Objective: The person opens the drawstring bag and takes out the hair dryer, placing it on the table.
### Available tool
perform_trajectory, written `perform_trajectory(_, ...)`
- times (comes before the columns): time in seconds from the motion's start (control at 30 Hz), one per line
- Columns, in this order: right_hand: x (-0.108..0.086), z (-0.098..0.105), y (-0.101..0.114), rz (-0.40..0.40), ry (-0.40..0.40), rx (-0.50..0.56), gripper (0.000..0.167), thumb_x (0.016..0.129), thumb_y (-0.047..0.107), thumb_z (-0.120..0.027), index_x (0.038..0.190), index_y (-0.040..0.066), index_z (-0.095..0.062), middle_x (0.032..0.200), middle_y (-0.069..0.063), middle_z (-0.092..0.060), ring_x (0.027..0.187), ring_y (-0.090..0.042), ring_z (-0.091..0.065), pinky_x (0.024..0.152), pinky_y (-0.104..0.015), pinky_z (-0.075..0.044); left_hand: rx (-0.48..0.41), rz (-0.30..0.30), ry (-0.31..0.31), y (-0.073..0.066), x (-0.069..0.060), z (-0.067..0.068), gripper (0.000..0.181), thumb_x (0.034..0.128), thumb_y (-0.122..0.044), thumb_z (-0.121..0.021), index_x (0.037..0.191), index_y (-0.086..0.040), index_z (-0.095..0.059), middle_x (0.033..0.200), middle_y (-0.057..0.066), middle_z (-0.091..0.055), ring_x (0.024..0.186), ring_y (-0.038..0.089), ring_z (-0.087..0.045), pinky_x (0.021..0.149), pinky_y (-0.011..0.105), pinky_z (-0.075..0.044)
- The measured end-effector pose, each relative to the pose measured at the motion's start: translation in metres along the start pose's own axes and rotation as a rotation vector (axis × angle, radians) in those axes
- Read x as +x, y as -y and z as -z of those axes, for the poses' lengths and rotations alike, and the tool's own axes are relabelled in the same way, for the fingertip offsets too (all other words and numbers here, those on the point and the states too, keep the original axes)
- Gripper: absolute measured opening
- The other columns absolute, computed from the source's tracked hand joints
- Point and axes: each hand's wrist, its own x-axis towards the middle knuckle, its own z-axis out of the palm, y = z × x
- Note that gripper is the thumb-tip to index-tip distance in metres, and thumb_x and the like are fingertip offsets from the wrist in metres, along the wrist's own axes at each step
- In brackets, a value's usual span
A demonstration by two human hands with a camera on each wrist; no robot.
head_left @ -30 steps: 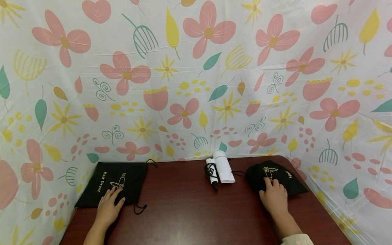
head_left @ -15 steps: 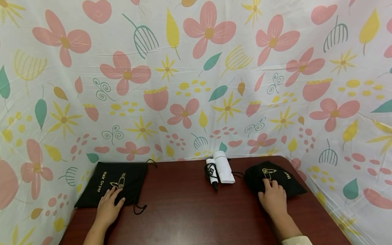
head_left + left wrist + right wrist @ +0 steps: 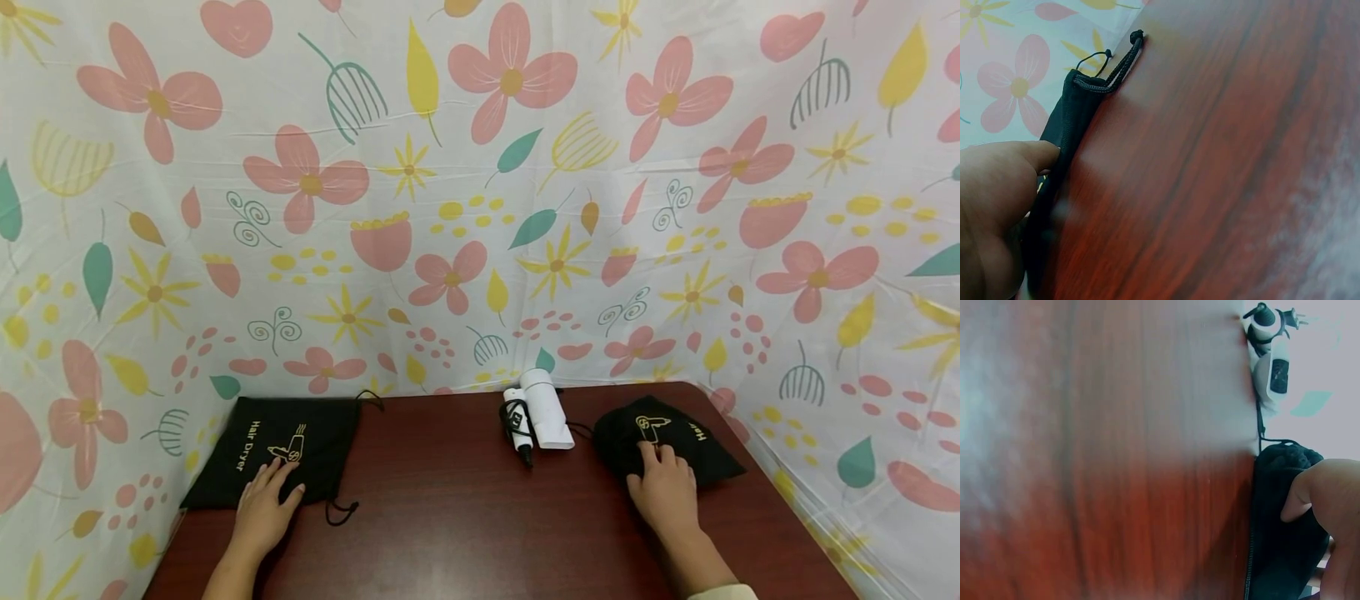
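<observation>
Floral fabric backdrop (image 3: 480, 125), pink, yellow and green print, behind and down both sides. Dark red wood-grain table (image 3: 465, 517) below it, glossy.

Flat drawstring pouch (image 3: 262, 433), black, gold "Hair Dryer" print, at the table's left edge. Lies slack; judged to have nothing bulky inside. Bulging drawstring pouch (image 3: 678, 425), black, same kind of gold print, at far right; its rounded shape suggests it is filled.

Left hand (image 3: 266, 512) rests released on the flat pouch, fingers laid out, thumb apart. Right hand (image 3: 667, 492) sits on top of the bulging pouch, thumb against its side; fingertips partly tucked from view, so cannot say whether it grasps the cloth or merely rests.

White folding hair dryer (image 3: 545, 412) at the back, nearer the bulging pouch. Done, by the look of it: dryer folded, black cord (image 3: 516, 417) wound round the handle. Left, apparently: dryer lies outside both pouches, not bagged.

Hidden or poor: bulging pouch's contents; most of its lettering. Two-pin plug (image 3: 1293, 317) shows only in the right wrist view, blurred.
</observation>
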Motion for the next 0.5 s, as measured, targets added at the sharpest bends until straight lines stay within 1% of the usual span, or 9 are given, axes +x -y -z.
perform_trajectory(0.2, -0.004, 0.001, 0.005, -0.002, 0.035, -0.002, 0.053, 0.079, 0.014, -0.073, 0.129, 0.003, -0.058, 0.117, -0.029, -0.056, 0.1, -0.055, -0.055, 0.084, -0.069, -0.041, -0.001, 0.006, 0.01, 0.001, 0.0, 0.0, 0.053, 0.1032, -0.03, -0.055, 0.15, -0.007, -0.044, 0.161, 0.031, -0.023, 0.15, 0.054, -0.012, 0.119, 0.069, -0.01)
perform_trajectory(0.3, -0.005, 0.001, 0.008, 0.002, 0.028, -0.001, 0.052, 0.078, 0.013, -0.073, 0.128, 0.003, -0.059, 0.116, -0.028, -0.057, 0.099, -0.055, -0.055, 0.084, -0.068, -0.041, -0.002, 0.009, 0.016, 0.001, 0.0, 0.0, 0.053, 0.1035, -0.031, -0.055, 0.15, -0.007, -0.044, 0.162, 0.031, -0.022, 0.15, 0.053, -0.011, 0.119, 0.068, -0.01)
perform_trajectory(0.5, -0.008, 0.003, 0.013, 0.01, 0.014, -0.004, 0.051, 0.076, 0.01, -0.075, 0.125, 0.003, -0.06, 0.113, -0.028, -0.057, 0.096, -0.054, -0.055, 0.081, -0.067, -0.042, -0.003, 0.003, 0.006, 0.0, 0.0, 0.0, 0.053, 0.1033, -0.031, -0.055, 0.15, -0.007, -0.044, 0.161, 0.031, -0.023, 0.15, 0.053, -0.012, 0.119, 0.069, -0.01)
